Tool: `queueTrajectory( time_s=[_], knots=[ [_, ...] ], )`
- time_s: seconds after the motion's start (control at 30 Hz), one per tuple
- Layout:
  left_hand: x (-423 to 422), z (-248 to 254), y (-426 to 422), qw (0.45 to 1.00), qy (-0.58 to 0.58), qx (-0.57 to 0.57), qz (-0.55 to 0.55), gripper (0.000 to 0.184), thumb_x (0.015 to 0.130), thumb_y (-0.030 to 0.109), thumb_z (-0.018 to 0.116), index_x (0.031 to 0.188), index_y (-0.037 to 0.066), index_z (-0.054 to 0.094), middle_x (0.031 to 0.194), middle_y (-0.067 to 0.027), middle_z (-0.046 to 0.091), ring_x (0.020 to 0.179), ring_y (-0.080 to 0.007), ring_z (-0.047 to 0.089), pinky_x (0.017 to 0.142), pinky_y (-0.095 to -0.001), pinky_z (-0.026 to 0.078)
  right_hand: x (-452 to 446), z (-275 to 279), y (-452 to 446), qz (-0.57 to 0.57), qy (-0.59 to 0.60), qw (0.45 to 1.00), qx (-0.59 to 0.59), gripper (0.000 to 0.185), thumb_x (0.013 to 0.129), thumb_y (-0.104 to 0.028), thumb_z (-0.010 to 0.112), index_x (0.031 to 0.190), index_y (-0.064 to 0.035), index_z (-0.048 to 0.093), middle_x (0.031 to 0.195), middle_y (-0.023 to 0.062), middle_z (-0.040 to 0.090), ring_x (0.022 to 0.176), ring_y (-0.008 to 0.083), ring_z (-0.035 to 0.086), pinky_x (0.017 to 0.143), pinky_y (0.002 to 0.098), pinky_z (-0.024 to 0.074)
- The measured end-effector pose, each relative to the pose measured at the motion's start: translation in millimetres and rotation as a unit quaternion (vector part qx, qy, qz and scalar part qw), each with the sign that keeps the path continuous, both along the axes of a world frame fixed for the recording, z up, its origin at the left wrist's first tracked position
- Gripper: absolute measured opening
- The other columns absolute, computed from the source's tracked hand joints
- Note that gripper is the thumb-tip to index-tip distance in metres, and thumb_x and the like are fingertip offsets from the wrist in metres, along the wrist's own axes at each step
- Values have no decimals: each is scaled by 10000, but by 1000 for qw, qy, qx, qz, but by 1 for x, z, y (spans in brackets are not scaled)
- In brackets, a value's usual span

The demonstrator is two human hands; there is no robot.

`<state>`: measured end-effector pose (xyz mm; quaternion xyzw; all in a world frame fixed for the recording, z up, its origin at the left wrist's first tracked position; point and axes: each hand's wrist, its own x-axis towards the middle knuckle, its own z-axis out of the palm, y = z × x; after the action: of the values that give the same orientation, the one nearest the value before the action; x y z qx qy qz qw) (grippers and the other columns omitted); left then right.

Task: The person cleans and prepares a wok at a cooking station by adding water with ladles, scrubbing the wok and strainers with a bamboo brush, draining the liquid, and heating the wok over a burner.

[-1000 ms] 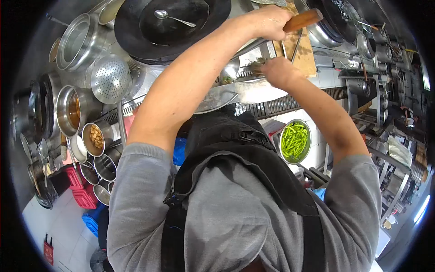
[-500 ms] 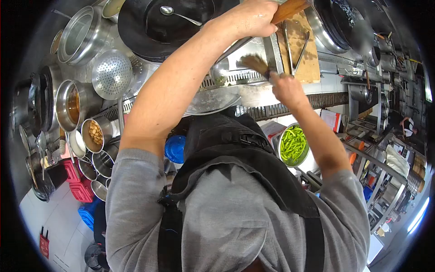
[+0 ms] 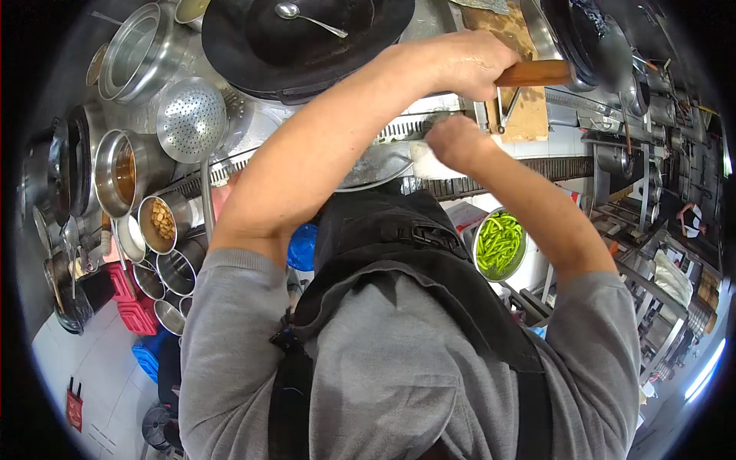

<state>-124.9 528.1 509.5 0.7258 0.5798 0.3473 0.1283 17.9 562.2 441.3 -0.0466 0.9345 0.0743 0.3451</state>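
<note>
My left hand is wrapped around a thick wooden handle that points right. Whatever the handle belongs to is hidden behind my hand and forearm. Lower down, my right hand is closed in a fist over the stove front. The short brush it held a moment ago is almost wholly covered by the fist now. Just beyond my left forearm lies a large black wok with a metal spoon in it. Metal tongs rest on a stained brown board beside my hands.
To the left stand a perforated skimmer, a pot of brown liquid and a pot of brown chunks. A bowl of green peppers sits below my right forearm. Another dark wok is at upper right. A person stands far right.
My left hand has moved right and down with the wooden handle, which now lies nearly level. My right hand has shifted slightly left, and the brush has gone from view behind the fist.
</note>
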Motion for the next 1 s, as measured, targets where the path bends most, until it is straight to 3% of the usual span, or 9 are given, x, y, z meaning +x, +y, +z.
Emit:
queueTrajectory(
  time_s=[0.1,0.2,0.27,0.33,0.5,0.63,0.8,0.93,1.0],
  knots=[
    [-4,10,-1,995,-5,-98,11,271,720,73,663,979,-3,647,892,-210,673,893,-355,656,780,-447,518,-3,15,-9,-19,50,997,-52,191,850,-103,537,921,-62,710,925,158,696,874,304,689,793,395,549],
    [-15,5,-5,996,-29,-71,33,292,712,75,667,993,-1,650,888,-210,677,878,-360,661,776,-438,523,2,19,4,-74,107,986,-101,179,820,-93,536,888,-44,694,930,182,676,896,318,670,820,412,531],
    [-24,4,-11,996,-14,-70,51,311,704,64,658,1006,-6,647,888,-216,679,875,-362,665,771,-433,528,11,19,15,-41,173,981,-82,180,774,-116,585,937,-75,651,779,173,669,774,322,677,713,446,544],
    [-39,17,-23,993,-57,-94,40,301,738,111,657,992,-33,583,852,-279,640,869,-431,634,732,-473,501,13,28,30,-24,146,988,-45,144,785,-115,574,882,-57,662,762,157,676,743,314,683,683,429,551],
    [-44,36,-40,992,-90,-86,0,297,746,108,649,998,-34,580,872,-282,637,875,-432,631,736,-461,500,13,19,36,16,69,997,17,137,815,-113,557,817,-89,692,781,122,692,753,293,693,686,409,552],
    [-35,21,-34,991,-9,-136,7,309,724,87,651,1010,-24,609,883,-254,655,887,-395,647,759,-446,514,0,-8,-6,13,56,997,-41,164,820,-101,551,807,-94,715,873,132,701,840,285,692,758,406,546],
    [-21,2,-29,991,26,-130,0,312,707,65,637,1002,-35,628,867,-225,672,861,-367,662,760,-437,527,-45,28,-58,3,24,995,-99,201,850,-130,542,889,-55,724,941,154,706,886,305,694,780,406,556],
    [-34,-1,-25,996,-9,-83,12,308,724,114,664,993,-33,627,847,-227,668,844,-367,663,749,-448,515,-39,16,-31,-62,115,984,-121,190,819,-119,555,882,-48,720,973,155,701,918,299,682,812,409,539],
    [-41,7,-26,995,0,-96,29,325,737,137,678,1014,-23,617,845,-224,668,840,-376,660,748,-452,511,-21,30,0,-102,186,964,-160,230,777,-118,588,975,-62,690,888,177,684,863,336,666,795,445,529]
  ],
)
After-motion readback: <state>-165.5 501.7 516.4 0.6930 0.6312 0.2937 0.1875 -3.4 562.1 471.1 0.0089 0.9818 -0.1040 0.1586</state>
